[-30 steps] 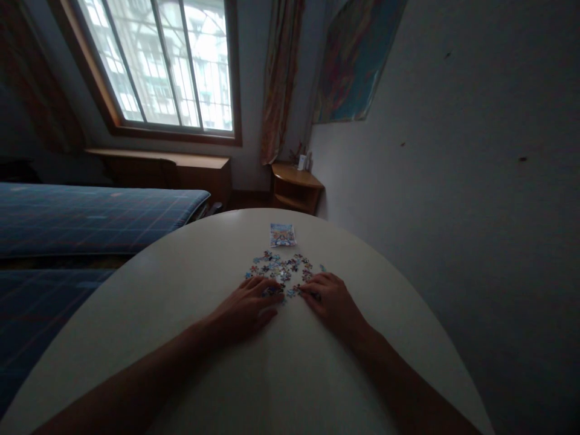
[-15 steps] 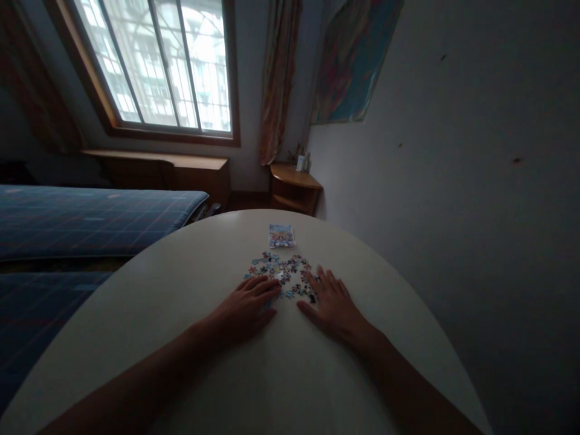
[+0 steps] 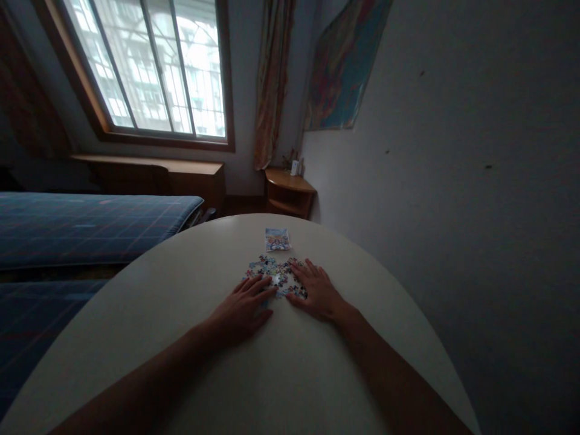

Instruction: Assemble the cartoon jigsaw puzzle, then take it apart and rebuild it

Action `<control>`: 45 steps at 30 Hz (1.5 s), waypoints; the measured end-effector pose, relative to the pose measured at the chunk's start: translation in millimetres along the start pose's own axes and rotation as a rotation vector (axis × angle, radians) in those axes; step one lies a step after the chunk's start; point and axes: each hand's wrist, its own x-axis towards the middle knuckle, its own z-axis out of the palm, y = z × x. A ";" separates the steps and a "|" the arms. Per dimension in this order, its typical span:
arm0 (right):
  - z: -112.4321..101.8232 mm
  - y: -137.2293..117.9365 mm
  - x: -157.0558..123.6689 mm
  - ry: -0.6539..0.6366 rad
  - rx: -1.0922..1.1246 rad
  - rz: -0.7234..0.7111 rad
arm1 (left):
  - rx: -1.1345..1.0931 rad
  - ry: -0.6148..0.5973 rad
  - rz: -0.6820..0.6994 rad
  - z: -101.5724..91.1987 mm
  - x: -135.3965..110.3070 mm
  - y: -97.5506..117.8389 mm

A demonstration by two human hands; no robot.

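Observation:
Many small, multicoloured jigsaw puzzle pieces (image 3: 268, 267) lie loosely spread on the pale round table (image 3: 194, 254). My left hand (image 3: 244, 308) rests palm down at the near left edge of the pieces, fingers stretched out, its fingertips over some of them. On the right side, my right hand (image 3: 315, 290) lies flat with fingers apart, its fingertips touching or covering pieces at the border. Neither hand grips anything. Pieces under the palms and fingers are hidden. Just beyond the pieces sits a small square printed picture packet (image 3: 277, 240).
A bed with a blue plaid mattress (image 3: 99, 226) stands left of the table. Past the far edge is a wooden corner shelf (image 3: 290, 180) with small items. A wall (image 3: 408, 199) runs along the right, and a desk (image 3: 194, 172) stands below the window.
My right hand has slid left and slightly forward over the right-hand pieces. My left hand stays nearly in place. The camera view has shifted slightly.

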 end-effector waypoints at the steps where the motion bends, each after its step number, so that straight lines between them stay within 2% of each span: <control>1: -1.2 -0.9 -1.1 0.014 0.006 -0.020 | 0.001 -0.004 -0.008 0.4 -0.3 -0.3; 6: -7.0 -2.9 -7.2 0.038 0.057 -0.132 | 0.002 -0.025 -0.026 0.6 -0.5 0.6; 10: -7.8 -2.5 -7.4 0.047 0.108 -0.181 | 0.013 0.004 -0.033 0.3 -0.9 1.9; 17: -2.4 -1.6 -7.2 0.121 0.085 -0.126 | 0.007 0.068 -0.051 0.5 -0.2 3.3; 23: 0.8 0.8 -4.0 0.080 0.040 -0.096 | -0.017 0.083 -0.027 0.5 1.9 4.4; 27: -2.2 -1.3 -4.8 0.085 0.074 -0.136 | -0.029 0.122 0.027 -3.7 1.1 6.7; 34: -1.3 -2.9 -4.9 0.110 0.103 -0.093 | -0.069 0.147 0.157 -10.0 0.1 12.2; 39: -1.1 -2.6 -4.7 0.152 0.109 -0.116 | -0.047 0.138 0.177 -11.6 1.4 13.6; 45: 1.0 -2.4 -2.8 0.155 0.100 -0.087 | -0.049 0.187 0.197 -12.1 0.8 13.1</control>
